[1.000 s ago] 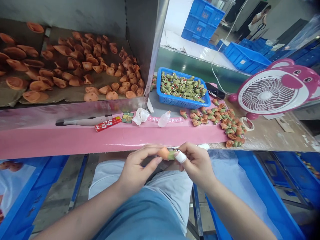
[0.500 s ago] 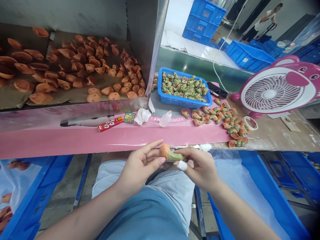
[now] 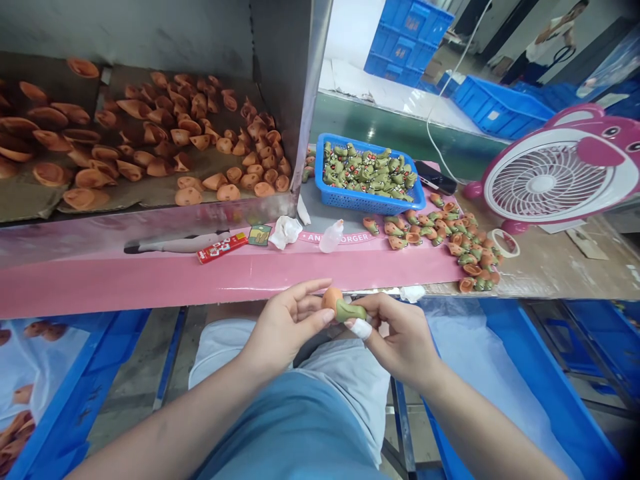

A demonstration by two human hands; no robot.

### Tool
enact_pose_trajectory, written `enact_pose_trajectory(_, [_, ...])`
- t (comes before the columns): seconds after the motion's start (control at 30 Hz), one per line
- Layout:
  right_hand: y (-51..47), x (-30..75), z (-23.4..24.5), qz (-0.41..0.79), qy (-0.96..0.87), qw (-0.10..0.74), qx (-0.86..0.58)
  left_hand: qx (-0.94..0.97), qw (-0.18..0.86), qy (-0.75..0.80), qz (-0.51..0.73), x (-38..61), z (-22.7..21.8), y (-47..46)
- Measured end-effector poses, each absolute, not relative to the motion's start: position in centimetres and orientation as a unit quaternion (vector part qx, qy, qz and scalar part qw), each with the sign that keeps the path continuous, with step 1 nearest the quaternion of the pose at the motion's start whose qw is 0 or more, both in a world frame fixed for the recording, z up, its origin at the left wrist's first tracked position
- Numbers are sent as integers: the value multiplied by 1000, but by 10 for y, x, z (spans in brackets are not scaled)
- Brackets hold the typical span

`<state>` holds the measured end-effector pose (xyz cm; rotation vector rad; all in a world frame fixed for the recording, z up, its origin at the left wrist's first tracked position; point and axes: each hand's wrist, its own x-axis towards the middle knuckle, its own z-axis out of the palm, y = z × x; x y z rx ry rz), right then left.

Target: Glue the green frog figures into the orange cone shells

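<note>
Orange-and-green toy piece (image 3: 341,307) pinched between curled left hand (image 3: 285,330) and bandaged right hand (image 3: 400,340)

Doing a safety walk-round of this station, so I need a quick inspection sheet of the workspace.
surface: pink printed board on a wooden bench
job's things: orange-and-green figure in hand; blue basket of green figures; loose figures; orange shells on cardboard
clutter: dropper bottle, crumpled tissue, red packet, tape roll, black phone
hands: left hand and right hand both grip the figure; white bandage on a right finger
cables: white cable beyond the basket
surroundings: pink bear-faced fan, blue crates, distant co-worker
</note>
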<state>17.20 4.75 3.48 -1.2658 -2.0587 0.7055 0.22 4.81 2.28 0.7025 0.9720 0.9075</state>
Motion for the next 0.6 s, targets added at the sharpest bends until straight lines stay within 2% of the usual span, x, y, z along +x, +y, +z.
enact_pose_trajectory(0.6, [54,171,29,332,-733,323,-498,313,751,419,403,0,15,55])
